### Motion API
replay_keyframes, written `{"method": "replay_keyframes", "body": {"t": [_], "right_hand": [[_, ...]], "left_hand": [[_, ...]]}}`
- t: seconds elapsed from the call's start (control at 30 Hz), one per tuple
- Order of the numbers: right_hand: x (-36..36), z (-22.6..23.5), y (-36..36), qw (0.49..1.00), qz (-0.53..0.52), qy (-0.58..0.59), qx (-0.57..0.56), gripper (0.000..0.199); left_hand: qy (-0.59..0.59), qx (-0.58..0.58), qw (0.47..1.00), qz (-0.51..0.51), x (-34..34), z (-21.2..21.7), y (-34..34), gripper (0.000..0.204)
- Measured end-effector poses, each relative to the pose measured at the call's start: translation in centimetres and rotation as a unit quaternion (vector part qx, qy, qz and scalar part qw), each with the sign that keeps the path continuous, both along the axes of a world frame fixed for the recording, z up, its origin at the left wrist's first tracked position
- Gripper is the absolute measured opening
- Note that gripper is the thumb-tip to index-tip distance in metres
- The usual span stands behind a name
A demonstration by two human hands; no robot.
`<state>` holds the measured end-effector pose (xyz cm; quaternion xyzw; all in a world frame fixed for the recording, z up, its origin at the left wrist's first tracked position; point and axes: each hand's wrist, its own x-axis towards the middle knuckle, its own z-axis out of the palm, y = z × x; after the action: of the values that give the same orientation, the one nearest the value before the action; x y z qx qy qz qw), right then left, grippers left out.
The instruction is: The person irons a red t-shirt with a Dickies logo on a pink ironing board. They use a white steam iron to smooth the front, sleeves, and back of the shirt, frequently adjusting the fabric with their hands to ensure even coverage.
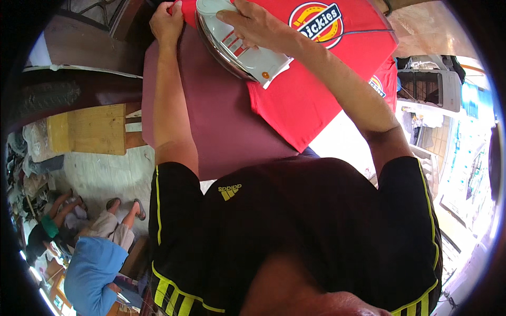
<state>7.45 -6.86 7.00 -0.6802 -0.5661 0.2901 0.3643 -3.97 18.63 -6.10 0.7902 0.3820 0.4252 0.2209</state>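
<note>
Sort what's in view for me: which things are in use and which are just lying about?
In use: white iron under the right hand; red shirt, its edge held by the left hand; mauve ironing surface.
Lying about: wooden bench; white crate.

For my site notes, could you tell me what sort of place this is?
Probably a small garment workshop or home ironing corner: an iron on a red T-shirt, a padded mauve ironing board, and a cluttered floor.
</note>
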Motion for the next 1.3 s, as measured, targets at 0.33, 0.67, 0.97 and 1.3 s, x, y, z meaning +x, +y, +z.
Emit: {"method": "replay_keyframes", "body": {"t": [0.33,0.67,0.97,1.3], "right_hand": [[2.7,-2.7,-18.1,0.951,0.109,-0.231,0.173,0.029],[5.0,-2.4,-22.0,0.992,0.055,-0.076,0.089,0.025],[5.5,-4.7,-19.5,0.962,0.139,-0.128,0.198,0.024],[3.6,-5.3,-17.2,0.958,0.068,-0.107,0.257,0.027]], "left_hand": [[-0.011,0.07,0.998,-0.001,-0.6,0.7,-2.1,0.038],[0.206,0.059,0.977,0.009,-2.3,3.5,-31.1,0.053],[0.333,0.066,0.932,0.122,-4.2,2.3,-34.8,0.048],[0.189,0.028,0.976,0.107,-5.3,1.3,-34.5,0.044]]}}
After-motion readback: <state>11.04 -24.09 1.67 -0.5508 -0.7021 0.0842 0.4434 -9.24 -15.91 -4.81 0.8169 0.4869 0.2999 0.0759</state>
